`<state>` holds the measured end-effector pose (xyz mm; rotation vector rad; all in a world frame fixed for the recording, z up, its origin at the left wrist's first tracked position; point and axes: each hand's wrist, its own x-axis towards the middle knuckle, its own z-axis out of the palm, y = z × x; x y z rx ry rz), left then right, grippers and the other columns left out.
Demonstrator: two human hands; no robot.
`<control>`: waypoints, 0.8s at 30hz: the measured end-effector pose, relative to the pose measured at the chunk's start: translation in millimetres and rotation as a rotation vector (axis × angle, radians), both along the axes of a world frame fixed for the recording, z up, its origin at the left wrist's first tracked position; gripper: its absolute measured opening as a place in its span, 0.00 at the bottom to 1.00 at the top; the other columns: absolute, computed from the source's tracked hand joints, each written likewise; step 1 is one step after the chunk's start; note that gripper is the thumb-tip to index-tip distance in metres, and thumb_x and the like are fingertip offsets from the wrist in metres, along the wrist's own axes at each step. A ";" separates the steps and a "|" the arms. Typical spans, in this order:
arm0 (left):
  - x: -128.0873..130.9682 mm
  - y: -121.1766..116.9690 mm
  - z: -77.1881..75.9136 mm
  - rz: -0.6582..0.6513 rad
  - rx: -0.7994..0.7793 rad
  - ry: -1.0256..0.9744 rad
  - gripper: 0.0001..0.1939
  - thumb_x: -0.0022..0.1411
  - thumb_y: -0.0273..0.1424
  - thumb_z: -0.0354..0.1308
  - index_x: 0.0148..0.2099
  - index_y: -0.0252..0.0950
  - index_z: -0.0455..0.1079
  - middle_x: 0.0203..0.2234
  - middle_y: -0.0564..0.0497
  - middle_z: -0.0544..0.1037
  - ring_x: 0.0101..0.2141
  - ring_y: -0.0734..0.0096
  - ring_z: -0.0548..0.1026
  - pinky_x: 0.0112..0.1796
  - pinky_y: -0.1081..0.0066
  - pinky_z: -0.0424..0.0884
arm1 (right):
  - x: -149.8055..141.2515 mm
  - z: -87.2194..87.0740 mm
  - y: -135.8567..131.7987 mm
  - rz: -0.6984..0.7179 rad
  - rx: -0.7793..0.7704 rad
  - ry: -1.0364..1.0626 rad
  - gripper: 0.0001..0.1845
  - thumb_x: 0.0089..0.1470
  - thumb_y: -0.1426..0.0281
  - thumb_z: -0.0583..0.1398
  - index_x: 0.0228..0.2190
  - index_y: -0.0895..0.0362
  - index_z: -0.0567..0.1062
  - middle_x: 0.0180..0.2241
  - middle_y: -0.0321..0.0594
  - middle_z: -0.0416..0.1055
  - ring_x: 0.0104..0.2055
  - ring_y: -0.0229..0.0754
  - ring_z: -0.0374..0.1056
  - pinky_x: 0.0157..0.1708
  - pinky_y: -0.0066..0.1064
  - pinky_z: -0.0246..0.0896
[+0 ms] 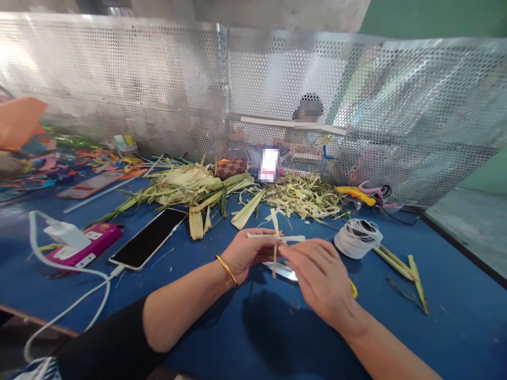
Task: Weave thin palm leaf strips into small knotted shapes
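Pale, dry husk strips (292,238) form a cross just above the blue table. My left hand (242,252), with a gold bangle at the wrist, is closed in a pinch on the strips near their crossing. From the other side, my right hand (322,277) has its thumb and fingertips pressed together at the same crossing, gripping the strips. Below the hands lies a metal blade (285,271). A yellow piece (354,289) shows beyond my right hand, which hides what lies between it and the blade.
Behind the hands lie husk leaves (186,184) and a heap of husk shreds (304,195). A white cord roll (357,238) and stalks (418,285) are at right. Left are a charging phone (149,237) and magenta power strip (93,245). A perforated metal screen (158,79) stands behind.
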<state>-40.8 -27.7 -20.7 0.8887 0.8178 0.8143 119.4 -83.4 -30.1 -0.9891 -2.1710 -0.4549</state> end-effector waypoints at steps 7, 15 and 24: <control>-3.2 -1.5 6.3 -0.092 0.008 0.070 0.17 0.49 0.41 0.62 0.36 0.32 0.74 0.28 0.45 0.80 0.28 0.69 0.77 0.30 0.73 0.70 | 9.3 -2.4 9.8 -0.235 -0.231 0.122 0.09 0.60 0.68 0.53 0.35 0.55 0.72 0.33 0.40 0.74 0.38 0.44 0.68 0.48 0.43 0.52; 2.3 -4.7 0.1 -0.002 0.132 0.163 0.15 0.43 0.37 0.68 0.28 0.32 0.71 0.17 0.52 0.75 0.20 0.76 0.71 0.27 0.75 0.67 | 2.0 -2.9 9.2 -0.136 -0.552 0.243 0.09 0.59 0.68 0.54 0.26 0.54 0.67 0.27 0.35 0.71 0.34 0.41 0.66 0.43 0.37 0.56; 6.2 -4.0 -3.9 0.042 0.139 0.178 0.16 0.42 0.37 0.69 0.29 0.32 0.72 0.19 0.51 0.77 0.22 0.73 0.74 0.30 0.73 0.70 | 5.0 -5.3 9.6 -0.236 -0.239 0.135 0.12 0.61 0.72 0.49 0.27 0.56 0.68 0.23 0.35 0.71 0.27 0.38 0.65 0.46 0.39 0.52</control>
